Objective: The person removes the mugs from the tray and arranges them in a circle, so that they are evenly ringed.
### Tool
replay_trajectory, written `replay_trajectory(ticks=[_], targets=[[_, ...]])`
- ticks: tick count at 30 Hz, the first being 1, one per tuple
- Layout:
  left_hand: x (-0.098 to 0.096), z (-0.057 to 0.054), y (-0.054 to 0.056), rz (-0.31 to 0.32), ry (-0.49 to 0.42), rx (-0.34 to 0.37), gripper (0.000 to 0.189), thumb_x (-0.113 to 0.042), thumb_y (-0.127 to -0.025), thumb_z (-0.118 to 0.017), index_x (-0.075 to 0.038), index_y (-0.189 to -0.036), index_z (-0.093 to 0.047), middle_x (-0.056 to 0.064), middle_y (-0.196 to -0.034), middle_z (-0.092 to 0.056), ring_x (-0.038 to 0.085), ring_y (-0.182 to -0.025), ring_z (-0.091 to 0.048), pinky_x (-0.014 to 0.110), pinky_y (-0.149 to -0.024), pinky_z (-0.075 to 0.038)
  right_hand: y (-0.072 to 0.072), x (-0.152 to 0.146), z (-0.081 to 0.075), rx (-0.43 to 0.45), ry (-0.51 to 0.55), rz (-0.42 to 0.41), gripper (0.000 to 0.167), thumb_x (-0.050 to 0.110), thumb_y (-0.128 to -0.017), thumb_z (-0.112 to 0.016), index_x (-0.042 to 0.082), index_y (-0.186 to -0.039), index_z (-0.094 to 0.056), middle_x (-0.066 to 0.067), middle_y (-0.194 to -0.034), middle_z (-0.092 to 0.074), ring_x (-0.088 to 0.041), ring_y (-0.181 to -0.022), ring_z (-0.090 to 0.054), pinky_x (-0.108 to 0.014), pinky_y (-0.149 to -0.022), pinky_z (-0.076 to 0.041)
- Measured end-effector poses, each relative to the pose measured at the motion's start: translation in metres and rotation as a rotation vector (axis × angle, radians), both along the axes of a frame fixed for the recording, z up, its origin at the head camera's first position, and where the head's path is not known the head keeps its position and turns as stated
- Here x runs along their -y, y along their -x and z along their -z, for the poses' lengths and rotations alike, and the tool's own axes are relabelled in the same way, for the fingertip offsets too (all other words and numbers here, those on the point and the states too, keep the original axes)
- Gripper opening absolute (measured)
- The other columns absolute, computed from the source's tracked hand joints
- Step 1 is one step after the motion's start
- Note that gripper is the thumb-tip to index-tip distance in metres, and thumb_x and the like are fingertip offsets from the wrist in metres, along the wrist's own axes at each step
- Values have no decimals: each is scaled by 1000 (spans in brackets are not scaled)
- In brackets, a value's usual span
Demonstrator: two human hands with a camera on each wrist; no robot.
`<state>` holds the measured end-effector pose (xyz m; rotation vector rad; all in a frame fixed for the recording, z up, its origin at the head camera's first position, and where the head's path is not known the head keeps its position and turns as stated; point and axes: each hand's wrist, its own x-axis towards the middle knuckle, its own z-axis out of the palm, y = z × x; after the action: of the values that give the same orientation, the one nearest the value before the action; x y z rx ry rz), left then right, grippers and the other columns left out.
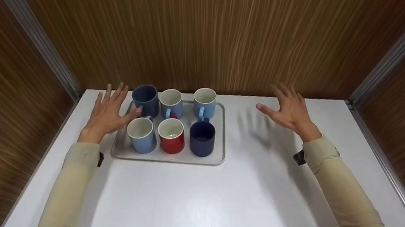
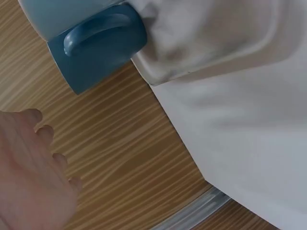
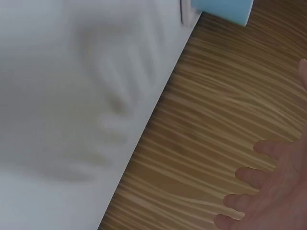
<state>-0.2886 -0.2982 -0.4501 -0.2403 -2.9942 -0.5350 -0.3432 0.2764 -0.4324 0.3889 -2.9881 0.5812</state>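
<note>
Several mugs stand upright on a pale tray (image 1: pixel 167 159) in two rows. The back row has a dark grey-blue mug (image 1: pixel 147 102) at left and two light blue mugs, one in the middle (image 1: pixel 173 106) and one at right (image 1: pixel 206 108). In front are a light blue mug (image 1: pixel 144 139), a red mug (image 1: pixel 172 140) and a navy mug (image 1: pixel 201 143). My left hand (image 1: pixel 106 116) hovers by the tray's left side, fingers spread, thumb overlapping the mugs in this view. Well right of the tray, my right hand (image 1: pixel 289 109) is raised with fingers spread and holds nothing.
The white table (image 1: pixel 186 198) meets a wood-grain panel (image 1: pixel 214 35) along its back edge. More wood-grain panels with metal corner strips (image 1: pixel 385 53) close in both sides. Shadows of the right hand and arm fall on the tabletop.
</note>
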Motion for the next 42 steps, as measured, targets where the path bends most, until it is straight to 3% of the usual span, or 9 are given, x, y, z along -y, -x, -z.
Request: replay_trajectory(ticks=[12,17,21,26,32,37,42], targets=[[38,31,-45,22,-94,59,98,-70,-103,-51,-17,-174,-9,8,-181,1,39,-167,11,62,-132,11,-17,36,14,-2,122,-124,97,73,-97,-58,14,-169,-31,-20,-175,-26,-51,-162,-17,-78,-125,-16],[43,49,-62,54,-113,86,99,-65,-101,-59,-20,-174,-9,9,-181,-4,38,-167,8,64,-133,3,-26,50,19,25,153,-169,95,73,-98,-57,18,-171,-29,-16,-177,-25,-47,-162,-22,-76,-126,-18],[42,62,-72,82,-88,125,105,-62,-97,-68,-14,-173,-14,13,-180,-8,42,-167,1,65,-133,-1,-33,59,26,63,182,-192,94,70,-99,-59,19,-171,-28,-13,-177,-25,-43,-162,-25,-74,-127,-22],[32,71,-77,85,-53,199,117,-71,-92,-71,-8,-172,-14,14,-181,-8,42,-167,-1,64,-134,-3,-38,73,32,96,232,-233,94,68,-98,-63,21,-171,-28,-10,-177,-26,-39,-162,-28,-70,-127,-27],[22,79,-78,72,-30,288,121,-77,-93,-62,-5,-172,-4,17,-180,-2,41,-167,2,63,-134,-2,-44,92,42,118,307,-300,99,65,-93,-73,20,-170,-30,-6,-175,-32,-33,-162,-30,-62,-130,-28],[19,84,-78,109,13,303,116,-78,-98,-53,-2,-171,-5,20,-180,-1,43,-167,1,64,-134,-4,-50,110,49,130,369,-356,106,59,-85,-85,15,-168,-35,-8,-172,-38,-33,-158,-37,-58,-129,-32],[18,87,-77,105,19,311,117,-79,-99,-51,0,-170,-2,19,-180,6,42,-167,4,63,-134,-3,-56,126,59,146,435,-414,108,49,-82,-92,8,-166,-37,-15,-169,-42,-40,-152,-45,-59,-123,-41]])
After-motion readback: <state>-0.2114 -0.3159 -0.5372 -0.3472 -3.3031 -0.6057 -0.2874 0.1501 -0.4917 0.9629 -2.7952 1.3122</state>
